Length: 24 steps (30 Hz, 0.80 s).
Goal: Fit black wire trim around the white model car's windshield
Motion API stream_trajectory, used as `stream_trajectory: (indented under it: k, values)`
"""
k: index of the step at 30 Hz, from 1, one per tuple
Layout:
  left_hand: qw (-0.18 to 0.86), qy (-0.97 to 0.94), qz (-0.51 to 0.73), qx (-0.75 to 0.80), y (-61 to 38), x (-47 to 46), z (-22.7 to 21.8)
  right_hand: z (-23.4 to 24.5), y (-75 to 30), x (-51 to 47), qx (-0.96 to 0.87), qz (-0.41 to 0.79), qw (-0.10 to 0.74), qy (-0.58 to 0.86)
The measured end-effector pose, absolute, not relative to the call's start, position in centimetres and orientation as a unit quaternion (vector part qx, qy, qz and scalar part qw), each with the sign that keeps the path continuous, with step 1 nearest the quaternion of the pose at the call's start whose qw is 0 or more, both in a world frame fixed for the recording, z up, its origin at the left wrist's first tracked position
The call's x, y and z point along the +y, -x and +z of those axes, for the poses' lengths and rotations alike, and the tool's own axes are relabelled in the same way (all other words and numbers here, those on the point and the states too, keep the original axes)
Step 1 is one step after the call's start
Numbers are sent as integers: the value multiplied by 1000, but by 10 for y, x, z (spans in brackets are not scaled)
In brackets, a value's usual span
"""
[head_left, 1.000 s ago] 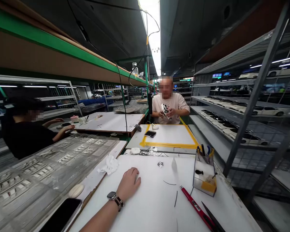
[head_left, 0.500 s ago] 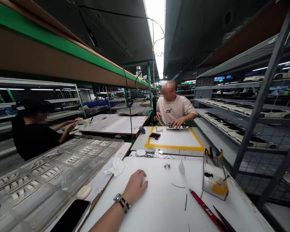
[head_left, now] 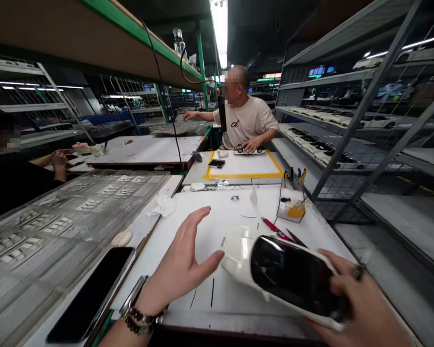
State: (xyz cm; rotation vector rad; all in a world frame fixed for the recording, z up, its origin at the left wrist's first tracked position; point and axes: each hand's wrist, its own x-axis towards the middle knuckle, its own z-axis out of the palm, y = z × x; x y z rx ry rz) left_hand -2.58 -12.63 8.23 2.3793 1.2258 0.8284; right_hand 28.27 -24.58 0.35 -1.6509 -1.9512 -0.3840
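Observation:
A white model car (head_left: 238,248) with a black roof and dark windows is held in my right hand (head_left: 358,294), which grips its near right end. It hangs tilted over the front of the white worktable (head_left: 188,299) and is slightly blurred. My left hand (head_left: 183,262) is raised beside the car's other end, thumb and fingers spread, with nothing in it; I cannot tell whether the thumb touches the car. A watch and bead bracelets circle my left wrist. Past the car lie a red-handled tool (head_left: 277,228) and dark pointed tweezers (head_left: 295,237).
A clear box (head_left: 291,212) holding tools stands at the table's right. Trays of small parts (head_left: 90,207), a black phone (head_left: 92,294) and crumpled tissue (head_left: 162,206) lie left. Opposite, a co-worker (head_left: 246,115) touches another model car (head_left: 249,150). Racks (head_left: 332,178) with model cars line the right.
My right hand has come into view holding the model car. My left hand has lifted off the table, fingers spreading. The view has tipped down, and the co-worker opposite has stretched an arm out sideways.

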Motion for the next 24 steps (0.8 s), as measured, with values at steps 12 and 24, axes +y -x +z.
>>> stream_trajectory:
  k: [12, 24]
  values:
    - [137, -818, 246, 502, 25, -161, -13, -8, -227, -204, -776, -22, 195, 599]
    - [164, -804, 242, 517, 19, -161, -3, -16, -242, -216, -789, -17, 225, 571]
